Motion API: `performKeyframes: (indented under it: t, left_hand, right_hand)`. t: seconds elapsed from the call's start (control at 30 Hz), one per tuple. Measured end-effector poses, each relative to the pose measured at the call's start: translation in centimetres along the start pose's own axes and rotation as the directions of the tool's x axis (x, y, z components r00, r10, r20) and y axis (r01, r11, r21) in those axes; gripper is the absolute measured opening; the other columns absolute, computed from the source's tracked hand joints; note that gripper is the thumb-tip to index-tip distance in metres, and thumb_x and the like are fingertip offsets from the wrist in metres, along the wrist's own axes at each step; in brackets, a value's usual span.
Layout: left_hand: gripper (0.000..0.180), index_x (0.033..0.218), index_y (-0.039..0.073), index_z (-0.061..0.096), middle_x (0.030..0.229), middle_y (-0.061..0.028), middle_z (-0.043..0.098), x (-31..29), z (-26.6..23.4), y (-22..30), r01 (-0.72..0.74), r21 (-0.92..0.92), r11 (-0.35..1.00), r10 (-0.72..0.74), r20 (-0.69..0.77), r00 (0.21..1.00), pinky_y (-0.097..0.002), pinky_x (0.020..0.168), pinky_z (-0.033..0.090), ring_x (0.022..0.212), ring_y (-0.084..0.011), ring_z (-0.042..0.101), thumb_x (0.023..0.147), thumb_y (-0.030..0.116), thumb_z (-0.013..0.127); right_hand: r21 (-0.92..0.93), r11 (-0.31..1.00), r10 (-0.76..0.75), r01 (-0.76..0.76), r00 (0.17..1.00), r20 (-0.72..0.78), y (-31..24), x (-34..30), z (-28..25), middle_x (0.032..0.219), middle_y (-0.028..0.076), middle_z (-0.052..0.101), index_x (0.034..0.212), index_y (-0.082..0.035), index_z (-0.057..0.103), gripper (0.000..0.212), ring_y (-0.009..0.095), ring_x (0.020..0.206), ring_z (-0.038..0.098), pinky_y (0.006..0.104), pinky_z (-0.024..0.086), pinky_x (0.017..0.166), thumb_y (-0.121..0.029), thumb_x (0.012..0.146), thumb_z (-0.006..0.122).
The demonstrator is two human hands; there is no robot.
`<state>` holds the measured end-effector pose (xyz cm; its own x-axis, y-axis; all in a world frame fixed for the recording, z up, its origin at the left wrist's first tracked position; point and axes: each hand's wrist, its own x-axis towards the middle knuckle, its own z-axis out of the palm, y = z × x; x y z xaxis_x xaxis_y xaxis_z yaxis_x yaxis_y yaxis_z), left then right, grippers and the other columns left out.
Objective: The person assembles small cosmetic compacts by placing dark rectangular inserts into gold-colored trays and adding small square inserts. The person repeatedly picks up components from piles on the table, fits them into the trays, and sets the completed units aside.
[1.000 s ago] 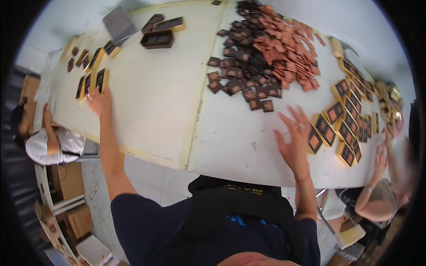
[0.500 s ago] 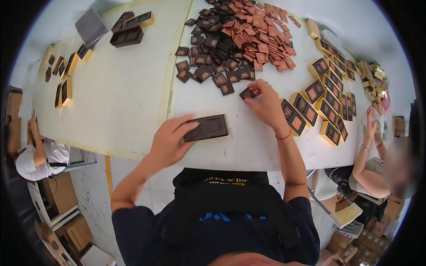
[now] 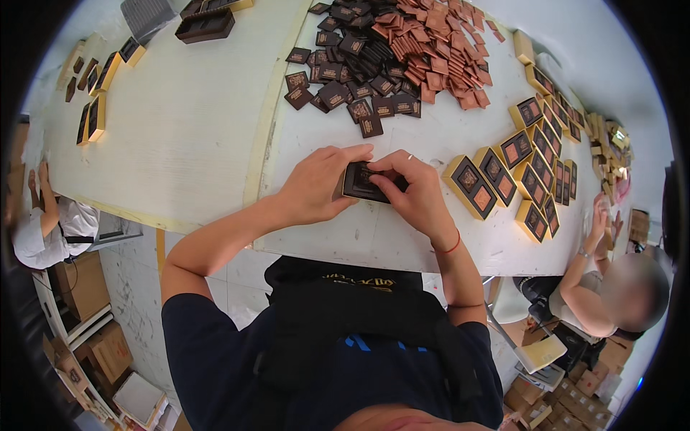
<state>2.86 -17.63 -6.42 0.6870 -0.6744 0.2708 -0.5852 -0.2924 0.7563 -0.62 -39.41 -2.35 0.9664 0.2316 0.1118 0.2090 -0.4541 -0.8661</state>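
My left hand (image 3: 320,185) is closed around the left end of a gold-edged box (image 3: 356,189) with a dark brown insert. Over the same box, my right hand (image 3: 418,192) pinches a small dark brown square and presses it into the insert, its fingers covering most of the square. Just beyond the box lies a loose dark square with gold print (image 3: 371,126). Behind it spreads a pile of dark squares (image 3: 334,93), joined on its right by a heap of copper-coloured squares (image 3: 438,61).
Several filled gold boxes (image 3: 471,187) stand in rows to the right. More gold boxes (image 3: 96,118) and a dark tray (image 3: 205,26) are at the left and far left. Co-workers sit at both ends; one person's hands (image 3: 598,219) show on the right.
The box has come nearer the middle, with my left hand moving right along with it. My right hand has carried the dark square left and down onto the box. The view has shifted slightly.
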Motion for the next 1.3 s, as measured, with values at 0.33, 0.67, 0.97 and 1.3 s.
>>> performKeyframes:
  t: [0.33, 0.67, 0.97, 1.3]
  left_hand:
    - [0.052, 0.121, 0.009, 0.064, 0.126, -0.0048, 0.066, -1.1, 0.9, 0.2, -0.255, 0.268, 0.929, 0.292, -0.107, 0.950, -0.0425, 0.098, 0.050, 0.111, -0.0269, 0.062, 0.072, 0.008, 0.082]
    - [0.035, 0.108, 0.011, 0.074, 0.107, -0.0034, 0.067, -0.2, 0.8, 1.3, -0.291, 0.361, 0.886, 0.329, -0.047, 0.943, -0.0449, 0.096, 0.049, 0.100, -0.0244, 0.062, 0.074, 0.002, 0.076]
    - [0.037, 0.109, 0.013, 0.075, 0.109, -0.0020, 0.067, -0.7, 1.0, 0.9, -0.275, 0.298, 0.914, 0.312, -0.087, 0.946, -0.0450, 0.098, 0.050, 0.103, -0.0252, 0.060, 0.075, 0.001, 0.075]
    - [0.037, 0.109, 0.014, 0.075, 0.108, -0.0018, 0.066, -0.6, 1.0, 1.0, -0.251, 0.317, 0.915, 0.289, -0.080, 0.954, -0.0446, 0.098, 0.050, 0.103, -0.0259, 0.059, 0.074, 0.002, 0.075]
  right_hand:
    - [-0.319, 0.926, -0.213, 0.204, 0.977, 0.008, 0.7, -2.3, 0.3, 0.120, 0.008, 0.064, 0.095, -0.007, 0.074, 0.018, 0.030, 0.110, 0.057, 0.0391, 0.050, 0.083, 0.003, 0.080, 0.072]
    - [-0.661, 0.733, -0.323, 0.158, 0.937, -0.135, 6.8, 8.2, -9.4, 0.116, 0.012, 0.068, 0.115, -0.006, 0.068, 0.036, 0.032, 0.102, 0.065, 0.0393, 0.053, 0.083, 0.002, 0.080, 0.070]
    - [-0.736, 0.676, -0.185, 0.048, 0.977, -0.106, 8.2, 10.4, -10.6, 0.089, 0.012, 0.071, 0.112, -0.003, 0.066, 0.019, 0.028, 0.092, 0.069, 0.0368, 0.056, 0.078, -0.007, 0.093, 0.062]
    - [0.296, 0.939, 0.119, -0.173, 0.974, 0.193, 2.2, 1.6, -6.7, 0.097, 0.006, 0.063, 0.128, -0.002, 0.052, 0.026, 0.011, 0.081, 0.064, 0.0229, 0.054, 0.072, -0.003, 0.102, 0.050]
